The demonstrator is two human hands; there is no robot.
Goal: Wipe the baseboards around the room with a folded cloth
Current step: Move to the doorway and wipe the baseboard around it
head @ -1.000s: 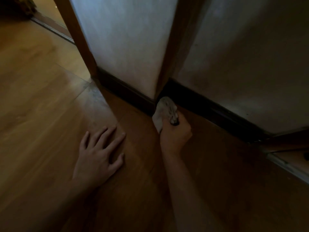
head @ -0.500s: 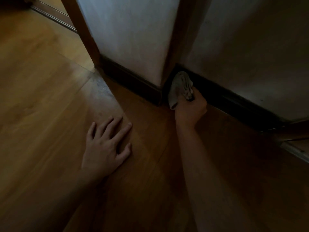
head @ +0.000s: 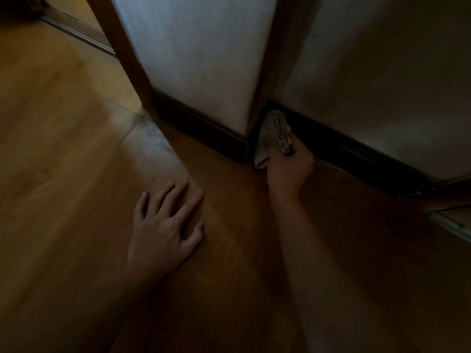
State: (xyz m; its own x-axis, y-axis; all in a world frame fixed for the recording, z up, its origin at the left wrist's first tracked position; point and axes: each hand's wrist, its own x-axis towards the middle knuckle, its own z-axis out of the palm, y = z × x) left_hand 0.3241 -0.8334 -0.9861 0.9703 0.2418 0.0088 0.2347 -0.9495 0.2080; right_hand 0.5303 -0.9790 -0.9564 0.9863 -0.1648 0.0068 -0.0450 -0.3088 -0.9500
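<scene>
- Gripping folded cloth (head: 274,133), right hand (head: 289,169) presses it vs dark baseboard (head: 344,149) at wall corner.
- Left hand (head: 163,233) flat on wood floor (head: 63,174), fingers spread, holding nothing.

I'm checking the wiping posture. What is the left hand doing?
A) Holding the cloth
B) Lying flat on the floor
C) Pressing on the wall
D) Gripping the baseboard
B: the left hand lies spread, palm down, on the floor, while the right hand holds the cloth at the baseboard.
</scene>
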